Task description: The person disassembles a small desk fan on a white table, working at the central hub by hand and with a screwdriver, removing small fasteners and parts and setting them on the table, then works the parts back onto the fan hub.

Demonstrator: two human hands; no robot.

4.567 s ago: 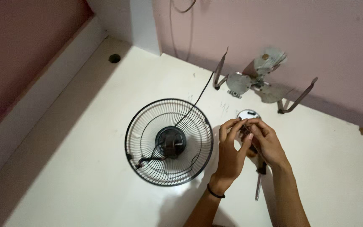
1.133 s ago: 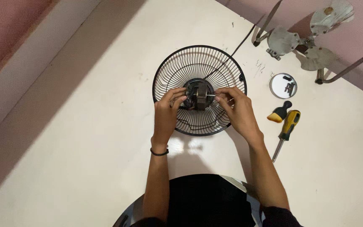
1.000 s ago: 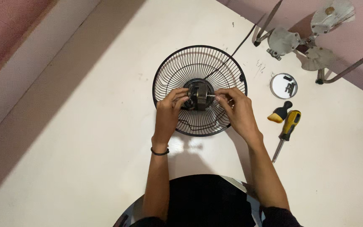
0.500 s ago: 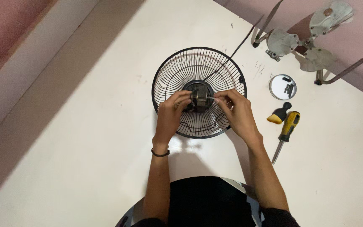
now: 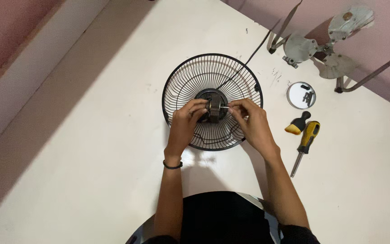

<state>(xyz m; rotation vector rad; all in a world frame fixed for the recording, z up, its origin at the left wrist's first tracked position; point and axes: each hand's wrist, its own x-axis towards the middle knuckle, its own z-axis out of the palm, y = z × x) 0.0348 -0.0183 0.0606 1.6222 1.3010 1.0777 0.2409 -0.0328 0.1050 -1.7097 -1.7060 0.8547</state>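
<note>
**Two hands on a fan motor, parts scattered toward the wall**

Nearest the person, both forearms reach out over the white tabletop [image 5: 68,180], a thin black band [image 5: 172,165] around the left wrist. The left hand [image 5: 185,124] curls narrow around the left side of the fan motor [image 5: 214,110], fingers pressed against its dark body. The right hand [image 5: 251,122] closes from the other side, thumb and forefinger pinched at the small shaft sticking out of the motor; whether anything tiny sits between those fingertips is too small to tell.

The motor sits at the hub of a round black wire fan guard [image 5: 190,74], which lies on the table with its open side up. The hands cover the near part of the grille.

Just right of the right hand lie a yellow-and-black screwdriver [image 5: 307,141], tip pointing toward the person, and beside it a small brush [image 5: 298,123] with a black handle and yellow bristles. A little farther off is a round lid [image 5: 301,95] holding a few small dark parts.

A black cord [image 5: 256,47] runs from the hub across the grille and away over the table toward the pink wall [image 5: 384,31]. Against that wall rests a grey metal fan blade assembly [image 5: 326,47] on splayed legs, well apart from the guard.
</note>
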